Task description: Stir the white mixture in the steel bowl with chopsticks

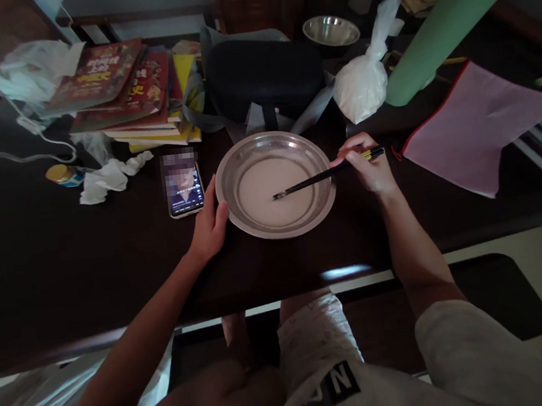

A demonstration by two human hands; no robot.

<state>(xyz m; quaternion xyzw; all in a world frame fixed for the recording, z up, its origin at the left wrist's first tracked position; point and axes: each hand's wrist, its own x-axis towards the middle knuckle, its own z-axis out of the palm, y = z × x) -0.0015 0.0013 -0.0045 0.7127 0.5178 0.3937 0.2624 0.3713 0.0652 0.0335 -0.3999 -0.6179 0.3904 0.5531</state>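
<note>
Chopsticks pinched in right hand, fingers closed round upper ends; tips dip into pale liquid in steel basin, just left of that hand. Left hand cupped against basin's near-left rim, fingers curled, steadying. Phone lies face-up just beyond left hand, screen lit. Tied white bag beyond right hand. Dark table underneath.

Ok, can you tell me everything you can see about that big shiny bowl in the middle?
The bowl is wide, round, shallow and looks like shiny metal. It sits flat on the dark table, near its front edge. A thin pool of pale, milky liquid covers its bottom. The left hand touches its left rim. The right hand holds dark chopsticks whose tips dip into the liquid. A phone lies just left of it.
</note>
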